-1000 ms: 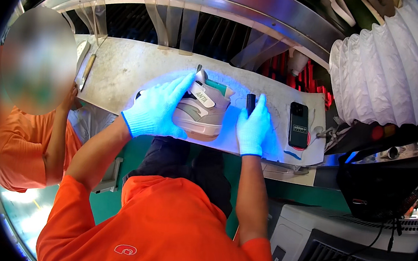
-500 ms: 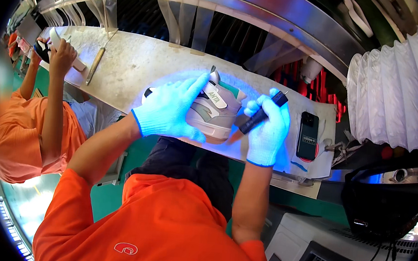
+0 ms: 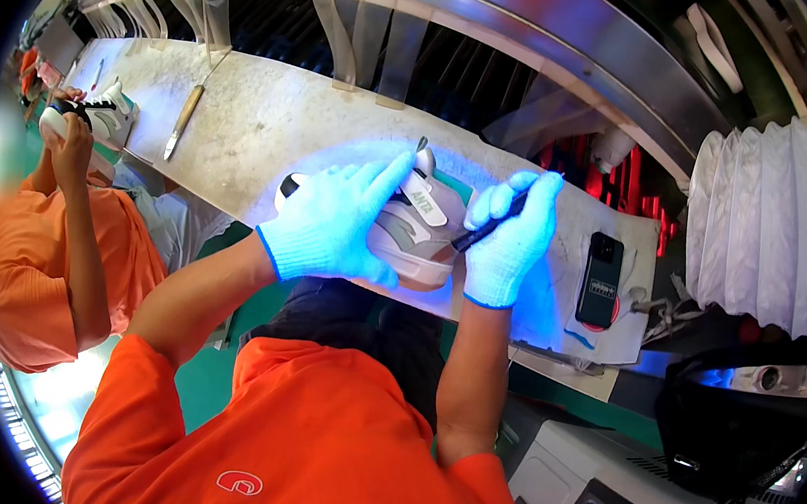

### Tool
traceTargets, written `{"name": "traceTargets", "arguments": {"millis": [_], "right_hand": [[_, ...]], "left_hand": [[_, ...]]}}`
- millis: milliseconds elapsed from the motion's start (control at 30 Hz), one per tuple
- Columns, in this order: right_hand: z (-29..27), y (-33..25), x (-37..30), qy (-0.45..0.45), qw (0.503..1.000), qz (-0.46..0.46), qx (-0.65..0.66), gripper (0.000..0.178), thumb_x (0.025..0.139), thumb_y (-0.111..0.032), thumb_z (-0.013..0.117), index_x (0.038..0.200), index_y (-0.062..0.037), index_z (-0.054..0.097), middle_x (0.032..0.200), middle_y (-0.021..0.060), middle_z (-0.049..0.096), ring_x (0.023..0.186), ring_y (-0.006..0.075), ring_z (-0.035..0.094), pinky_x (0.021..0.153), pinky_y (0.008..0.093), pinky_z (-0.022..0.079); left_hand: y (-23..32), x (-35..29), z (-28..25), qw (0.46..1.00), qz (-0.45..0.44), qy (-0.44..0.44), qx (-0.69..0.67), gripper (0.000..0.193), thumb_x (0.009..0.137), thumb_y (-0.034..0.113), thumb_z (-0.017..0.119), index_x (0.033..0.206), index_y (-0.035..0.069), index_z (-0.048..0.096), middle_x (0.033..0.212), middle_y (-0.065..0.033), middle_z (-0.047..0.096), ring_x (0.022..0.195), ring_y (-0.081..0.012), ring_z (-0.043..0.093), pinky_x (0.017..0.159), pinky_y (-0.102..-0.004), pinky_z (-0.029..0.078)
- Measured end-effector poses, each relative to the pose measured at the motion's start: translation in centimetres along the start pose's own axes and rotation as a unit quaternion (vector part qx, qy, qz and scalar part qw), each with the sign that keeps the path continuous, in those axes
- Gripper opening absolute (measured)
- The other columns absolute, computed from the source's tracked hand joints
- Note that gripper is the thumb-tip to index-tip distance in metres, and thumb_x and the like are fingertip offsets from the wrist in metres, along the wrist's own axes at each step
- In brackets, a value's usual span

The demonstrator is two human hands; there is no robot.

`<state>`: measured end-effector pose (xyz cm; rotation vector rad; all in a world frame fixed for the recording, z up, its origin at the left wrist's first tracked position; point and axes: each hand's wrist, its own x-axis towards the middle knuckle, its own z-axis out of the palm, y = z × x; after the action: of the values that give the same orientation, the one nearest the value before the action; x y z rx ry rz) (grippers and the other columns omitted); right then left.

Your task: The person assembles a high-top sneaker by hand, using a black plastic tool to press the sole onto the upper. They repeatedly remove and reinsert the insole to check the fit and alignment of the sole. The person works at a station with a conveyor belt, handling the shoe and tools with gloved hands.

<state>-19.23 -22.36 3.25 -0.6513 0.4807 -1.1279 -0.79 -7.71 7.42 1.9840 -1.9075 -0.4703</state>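
A grey and white sneaker (image 3: pixel 411 239) with a light strap and green lining rests on the worktable (image 3: pixel 253 109). My left hand (image 3: pixel 328 219), in a white knit glove lit blue, grips it from the left, thumb low by the sole and fingers up toward the tongue. My right hand (image 3: pixel 509 247), gloved alike, is closed around a slim black torch (image 3: pixel 484 232) at the shoe's right side. The torch end points at the sneaker, and blue light spreads over shoe, gloves and tabletop.
A wood-handled knife (image 3: pixel 185 120) lies left of the shoe. A phone (image 3: pixel 601 281) lies at the right end. Beyond the table, clear strips (image 3: pixel 355 41) hang from a metal housing. A white ribbed duct (image 3: pixel 776 222) stands right. A co-worker (image 3: pixel 78 243) handles another sneaker (image 3: pixel 108 116) at left.
The torch in my right hand has tilted and lies lower in the fist, with less of it showing. My left hand keeps its hold. The co-worker's hands have come down with their shoe.
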Motion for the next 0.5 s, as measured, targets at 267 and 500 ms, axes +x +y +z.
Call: {"name": "traceTargets", "arguments": {"millis": [267,500], "right_hand": [[1.2,0.1,-0.3,-0.001,1.000,0.026,0.000,0.044,0.122,-0.047,0.050,0.099,-0.0112,0.063,0.067,0.0031,0.055,0.054,0.0165,0.054,0.051,0.0342,0.046],[-13.2,-2.8,3.4,0.035,0.566,-0.101,-0.817,0.047,0.099,-0.045,0.080,0.124,-0.0059,0.075,0.113,0.0230,0.076,0.106,0.0473,0.071,0.097,0.0571,0.056]], "left_hand": [[-0.4,-0.1,0.6,1.000,-0.001,0.010,0.021,0.142,0.067,0.064,0.099,0.174,-0.001,0.032,0.156,-0.0288,0.060,0.142,-0.0478,0.062,0.122,-0.0554,0.047],[0.3,-0.4,0.3,1.000,0.001,0.016,-0.006,0.142,0.068,0.063,0.099,0.174,-0.002,0.031,0.157,-0.0283,0.060,0.141,-0.0487,0.062,0.120,-0.0550,0.049]]}}
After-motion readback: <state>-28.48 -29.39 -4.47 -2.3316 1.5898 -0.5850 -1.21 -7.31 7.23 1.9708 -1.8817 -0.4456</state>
